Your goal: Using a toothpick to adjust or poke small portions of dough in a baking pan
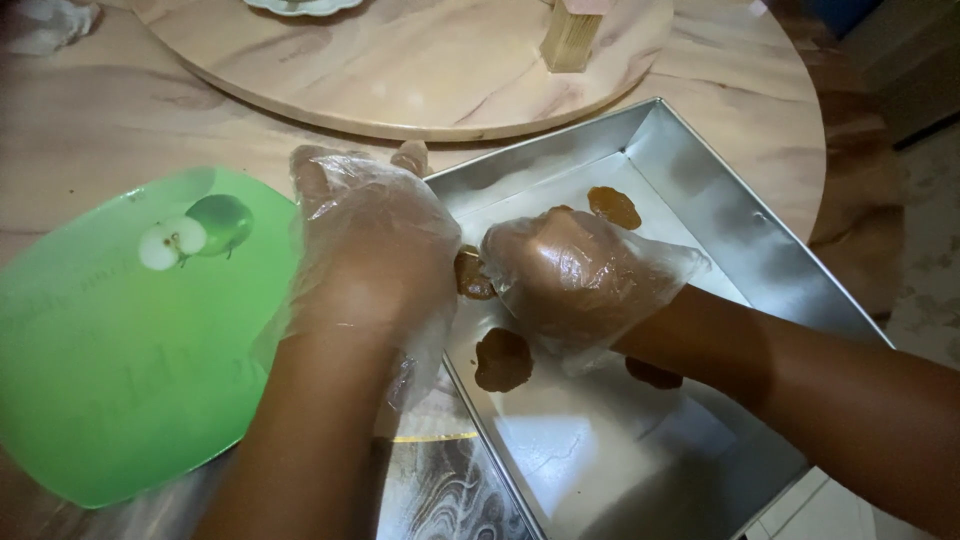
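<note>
Gloved hands over metal baking tray, brown dough pieces.
I log: left hand [365, 250] and right hand [575, 275] together pinching a brown dough piece [472, 275] above the tray [760, 250] at its left wall, long axis hidden. Flat rounds [502, 360] lie in the tray; green plate [120, 370] left; wooden turntable [420, 70] far.

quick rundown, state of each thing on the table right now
left hand: in a clear plastic glove, at the tray's edge, touching a brown piece
right hand: gloved, inside the tray, over the brown pieces
metal tray: lined with white paper, holds flattened brown pieces
green board: lying flat, bare
turntable: holds a stick bundle
</note>
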